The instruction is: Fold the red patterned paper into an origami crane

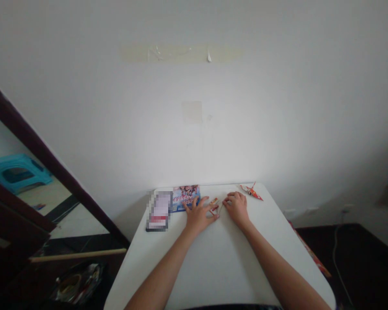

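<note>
A small piece of folded paper (pixel 215 209), red and white, lies between my two hands near the far side of the white table (pixel 210 267). My left hand (pixel 198 215) has its fingers spread, with thumb and forefinger gripping the paper's left part; its other fingertips reach the edge of a blue and pink printed leaflet (pixel 184 196). On the right, my right hand (pixel 237 207) is curled, its fingertips pinching the paper's right edge. Beyond it, a red and white folded paper crane (pixel 252 192) rests by the back right corner. Fingers partly hide the paper.
A phone (pixel 160 211) with a blurred screen lies at the table's left edge, beside the leaflet. The table stands against a white wall (pixel 213 142). A dark-framed mirror (pixel 51 159) leans at left, above a black bag (pixel 79 282) on the floor. A cable (pixel 335 249) hangs at right.
</note>
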Tool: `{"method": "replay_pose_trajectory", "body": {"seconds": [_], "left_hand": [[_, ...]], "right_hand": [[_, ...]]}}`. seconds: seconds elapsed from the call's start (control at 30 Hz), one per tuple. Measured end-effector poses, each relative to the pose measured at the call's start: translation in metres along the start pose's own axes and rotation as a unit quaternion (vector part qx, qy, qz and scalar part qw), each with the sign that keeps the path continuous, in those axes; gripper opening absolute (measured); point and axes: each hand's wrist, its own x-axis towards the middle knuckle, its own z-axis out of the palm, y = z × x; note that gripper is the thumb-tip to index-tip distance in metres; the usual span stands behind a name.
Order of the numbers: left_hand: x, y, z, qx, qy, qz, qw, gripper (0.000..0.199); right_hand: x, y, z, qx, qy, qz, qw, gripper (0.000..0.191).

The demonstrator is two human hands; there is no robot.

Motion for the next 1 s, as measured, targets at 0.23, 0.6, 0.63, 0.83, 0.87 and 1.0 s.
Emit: {"method": "replay_pose_trajectory", "body": {"seconds": [0.23, 0.6, 0.63, 0.83, 0.87, 1.0], "left_hand": [[0.000, -0.004, 0.002, -0.020, 0.002, 0.033, 0.999, 0.039], [0.000, -0.007, 0.004, -0.023, 0.004, 0.034, 0.999, 0.040], [0.000, -0.007, 0.003, -0.023, 0.002, 0.034, 0.999, 0.041], [0.001, -0.007, 0.004, -0.012, -0.010, 0.023, 1.000, 0.043], [0.001, -0.006, 0.004, -0.010, -0.013, 0.019, 1.000, 0.044], [0.002, -0.004, 0.000, 0.008, -0.028, -0.002, 1.000, 0.047]], "right_hand": [[-0.001, 0.001, -0.001, 0.014, 0.000, -0.006, 1.000, 0.021], [-0.004, -0.007, -0.002, -0.007, 0.007, -0.012, 1.000, 0.018], [-0.004, -0.007, -0.002, -0.009, 0.005, -0.012, 1.000, 0.018], [-0.003, -0.008, -0.003, -0.021, -0.002, -0.006, 1.000, 0.017], [-0.003, -0.008, -0.002, -0.024, -0.004, -0.005, 1.000, 0.017], [-0.003, -0.008, 0.000, -0.035, -0.007, -0.003, 0.999, 0.017]]}}
